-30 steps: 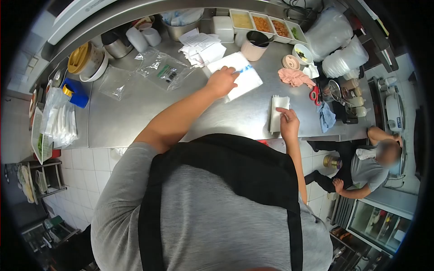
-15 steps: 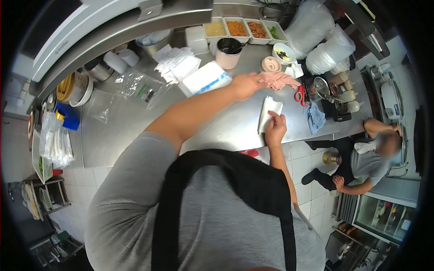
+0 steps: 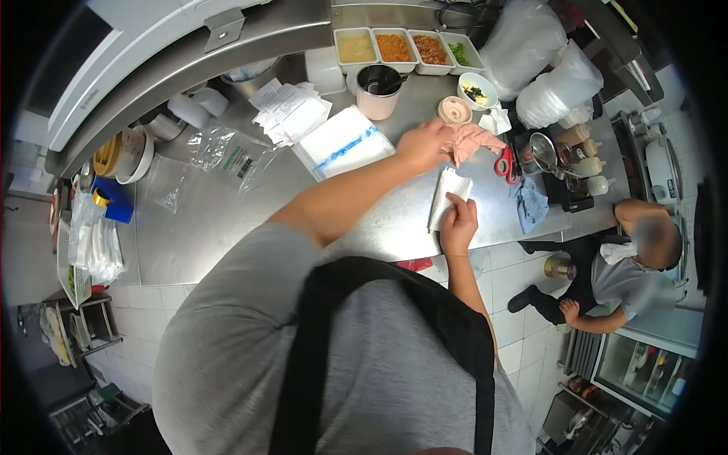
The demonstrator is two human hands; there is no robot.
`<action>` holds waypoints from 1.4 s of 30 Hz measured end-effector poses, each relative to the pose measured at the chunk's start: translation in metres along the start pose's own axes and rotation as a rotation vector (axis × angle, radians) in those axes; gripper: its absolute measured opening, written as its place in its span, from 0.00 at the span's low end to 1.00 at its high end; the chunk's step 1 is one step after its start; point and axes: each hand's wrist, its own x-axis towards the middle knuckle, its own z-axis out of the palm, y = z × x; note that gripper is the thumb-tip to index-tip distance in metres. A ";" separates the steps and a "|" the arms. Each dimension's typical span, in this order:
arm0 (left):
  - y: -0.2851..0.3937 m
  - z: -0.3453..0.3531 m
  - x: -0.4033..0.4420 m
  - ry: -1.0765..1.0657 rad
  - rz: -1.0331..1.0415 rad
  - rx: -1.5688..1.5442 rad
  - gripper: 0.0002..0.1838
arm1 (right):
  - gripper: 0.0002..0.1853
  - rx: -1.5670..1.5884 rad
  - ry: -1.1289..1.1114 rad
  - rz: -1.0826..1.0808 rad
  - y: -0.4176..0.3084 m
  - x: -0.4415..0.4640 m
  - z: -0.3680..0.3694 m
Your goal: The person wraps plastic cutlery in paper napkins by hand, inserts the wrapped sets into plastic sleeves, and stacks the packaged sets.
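The pink cloth (image 3: 474, 141) lies bunched on the tabletop (image 3: 227, 220). The left hand (image 3: 425, 145) reaches to its left edge, fingers bent and slightly blurred; they meet the cloth, but whether they are closed on any of it I cannot tell. The right hand (image 3: 459, 220) is on the wearer's side of the cloth, its fingers partly curled over the right side of a slim white packet (image 3: 450, 189). It touches the packet; whether the thumb pinches from beneath is hidden.

The cloth should be light, limp and hard to break, so a raised fold on its left would make an easy hold. The packet looks light and papery, stiffer along its length but likely to crease; its long sides, about midway, seem the best place to take it.

Left of the cloth lies a white bundle (image 3: 345, 144) with a blue stripe; no words can be read on it. Beyond that, farther left of the cloth, are receipts (image 3: 288, 110) with print too small to read, and a clear bag (image 3: 227, 155) with a green-and-white label, also illegible. Scissors (image 3: 503, 163) with red handles lie just right of the cloth.
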 end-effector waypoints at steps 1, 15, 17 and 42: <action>-0.004 -0.017 -0.021 0.092 -0.003 -0.027 0.22 | 0.16 0.000 0.003 -0.009 0.001 0.000 0.000; -0.075 -0.100 -0.129 0.253 -0.132 0.185 0.03 | 0.16 -0.028 0.006 -0.062 0.010 -0.003 0.003; -0.072 -0.113 -0.151 0.495 -0.163 0.043 0.03 | 0.16 -0.031 -0.001 -0.055 0.011 -0.003 0.003; -0.103 -0.269 -0.337 0.848 -0.750 -0.765 0.11 | 0.14 0.175 -0.522 -0.336 -0.151 0.015 0.163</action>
